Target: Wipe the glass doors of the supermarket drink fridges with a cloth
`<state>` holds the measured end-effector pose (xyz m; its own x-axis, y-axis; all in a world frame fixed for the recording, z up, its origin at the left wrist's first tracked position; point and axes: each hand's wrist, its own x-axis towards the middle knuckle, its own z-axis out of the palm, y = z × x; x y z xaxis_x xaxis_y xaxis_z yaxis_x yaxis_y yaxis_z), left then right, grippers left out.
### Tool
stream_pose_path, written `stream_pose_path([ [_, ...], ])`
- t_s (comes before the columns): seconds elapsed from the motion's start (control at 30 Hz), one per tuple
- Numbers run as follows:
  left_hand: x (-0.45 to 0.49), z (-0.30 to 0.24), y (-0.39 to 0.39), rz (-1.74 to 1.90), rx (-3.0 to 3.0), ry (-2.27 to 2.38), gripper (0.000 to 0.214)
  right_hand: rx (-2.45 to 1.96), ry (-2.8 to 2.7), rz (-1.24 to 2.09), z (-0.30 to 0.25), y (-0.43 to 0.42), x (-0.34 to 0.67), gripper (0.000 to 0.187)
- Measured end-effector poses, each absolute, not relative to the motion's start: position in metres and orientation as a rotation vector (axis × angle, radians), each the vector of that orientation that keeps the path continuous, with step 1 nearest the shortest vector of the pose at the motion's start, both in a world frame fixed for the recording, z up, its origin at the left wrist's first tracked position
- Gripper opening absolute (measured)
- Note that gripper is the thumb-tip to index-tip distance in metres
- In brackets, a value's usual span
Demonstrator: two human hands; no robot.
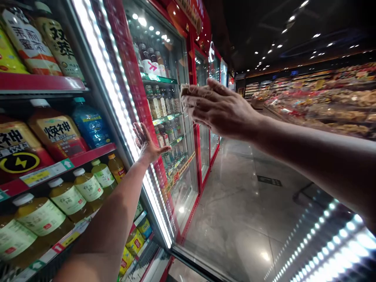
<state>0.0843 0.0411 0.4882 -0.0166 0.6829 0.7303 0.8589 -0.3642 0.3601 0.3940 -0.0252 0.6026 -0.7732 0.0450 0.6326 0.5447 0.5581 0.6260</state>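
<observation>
My left hand (147, 145) is open, fingers spread and thumb out, at the glass close beside the bright LED strip (120, 105). Higher and to the right, my right hand (219, 107) lies flat with its fingers stretched forward against the glass door (202, 227). A small brownish-beige edge, apparently a folded cloth (184, 91), shows at its fingertips; the rest is hidden under the hand. Motion blurs the right fingers slightly. Through the glass I see red-framed drink coolers behind both hands.
Shelves of bottled drinks (63, 127) stand close on my left, beside my left forearm. Yellow packs (135, 241) sit lower down. More coolers (202, 117) run along the aisle over a shiny floor (235, 203). Stocked displays (326, 98) fill the far right.
</observation>
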Motion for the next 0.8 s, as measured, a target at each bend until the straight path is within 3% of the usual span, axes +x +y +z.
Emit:
stream_pose_path([
  [0.17, 0.084, 0.489, 0.044, -1.322, -2.039, -1.663, 0.164, -0.367, -2.395, -1.177, 0.580, -0.025, 0.402, 0.031],
  [0.4, 0.084, 0.485, 0.047, -1.332, -2.051, -1.616, 0.163, -0.481, -2.156, -1.183, 0.614, -0.022, 0.441, 0.038],
  [0.67, 0.092, 0.482, 0.045, -1.363, -2.025, -1.666, 0.163, -0.386, -2.278, -1.374, 0.568, -0.029, 0.449, 0.035],
  [0.8, 0.092, 0.482, 0.047, -1.363, -2.007, -1.665, 0.160, -0.424, -2.211, -1.381, 0.589, -0.023, 0.471, 0.037],
])
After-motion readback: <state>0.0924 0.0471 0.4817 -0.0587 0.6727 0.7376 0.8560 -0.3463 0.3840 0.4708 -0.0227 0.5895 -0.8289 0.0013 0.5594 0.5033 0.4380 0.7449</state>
